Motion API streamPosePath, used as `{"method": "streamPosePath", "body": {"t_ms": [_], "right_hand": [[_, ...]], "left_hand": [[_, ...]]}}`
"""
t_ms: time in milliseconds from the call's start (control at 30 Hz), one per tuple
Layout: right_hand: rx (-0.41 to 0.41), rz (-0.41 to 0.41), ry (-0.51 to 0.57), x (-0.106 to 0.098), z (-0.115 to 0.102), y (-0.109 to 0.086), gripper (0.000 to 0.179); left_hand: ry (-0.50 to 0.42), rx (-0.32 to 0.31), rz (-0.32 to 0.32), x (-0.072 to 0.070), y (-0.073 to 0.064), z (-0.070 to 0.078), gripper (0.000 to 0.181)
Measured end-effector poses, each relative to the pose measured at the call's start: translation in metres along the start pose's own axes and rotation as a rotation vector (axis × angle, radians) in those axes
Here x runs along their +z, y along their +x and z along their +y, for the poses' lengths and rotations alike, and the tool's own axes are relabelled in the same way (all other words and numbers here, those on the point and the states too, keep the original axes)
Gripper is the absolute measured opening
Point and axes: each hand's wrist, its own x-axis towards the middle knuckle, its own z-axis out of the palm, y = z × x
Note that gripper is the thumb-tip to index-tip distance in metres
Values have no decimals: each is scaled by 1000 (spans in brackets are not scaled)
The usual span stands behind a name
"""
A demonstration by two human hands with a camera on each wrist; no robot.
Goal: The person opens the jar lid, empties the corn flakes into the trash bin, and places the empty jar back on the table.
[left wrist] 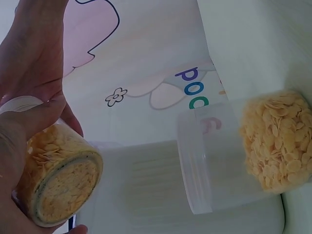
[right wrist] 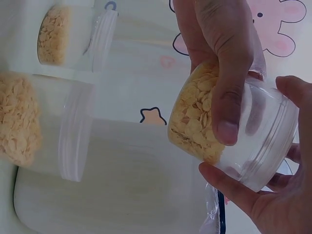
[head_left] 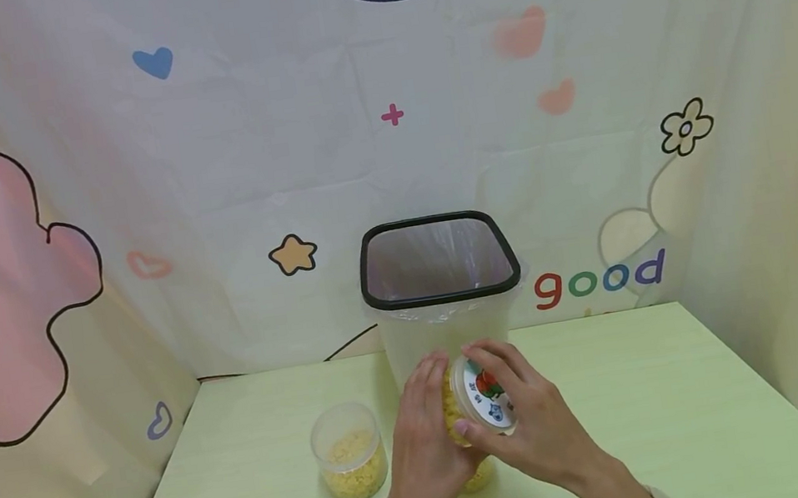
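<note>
Both hands hold a clear plastic jar (right wrist: 197, 109) of pale yellow flakes, tilted above the table. My left hand (head_left: 420, 440) grips its body, the thumb and fingers wrapped round the flake-filled part. The fingers and thumb of my right hand (head_left: 543, 423) curl round the rim of the white lid (head_left: 484, 393), which bears a printed red fruit picture and sits at the jar's mouth. Below the hands stands a second jar (left wrist: 278, 141) with flakes in its lower part and an uncovered mouth, mostly hidden in the head view.
Left of the hands, another lidless jar (head_left: 351, 457) stands partly filled with flakes. Behind the hands is a tall pale bin (head_left: 448, 335) with a black rim and a clear liner. The light green table (head_left: 242, 438) meets a printed cloth backdrop (head_left: 240, 135).
</note>
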Motion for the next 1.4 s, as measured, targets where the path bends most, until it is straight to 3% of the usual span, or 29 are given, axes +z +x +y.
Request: {"method": "streamPosePath", "body": {"t_ms": [433,700,1000,1233,1400], "right_hand": [[9,-60,-1,0,0,-1,76],[-28,-58,-89,-8,1,0,75],[90,-98,-5,-8,-2,-1,69],[120,-129,1,-5,-4,0,67],[85,-128,-19,-5,-3,1,62]], "left_hand": [[-56,-4,17,0,-4,-3,91],[-1,27,40,0,-7,-8,94],[114,99,88,4,-11,-15,98],[118,95,73,4,-13,-16,96],[121,90,48,3,-14,-17,98]]}}
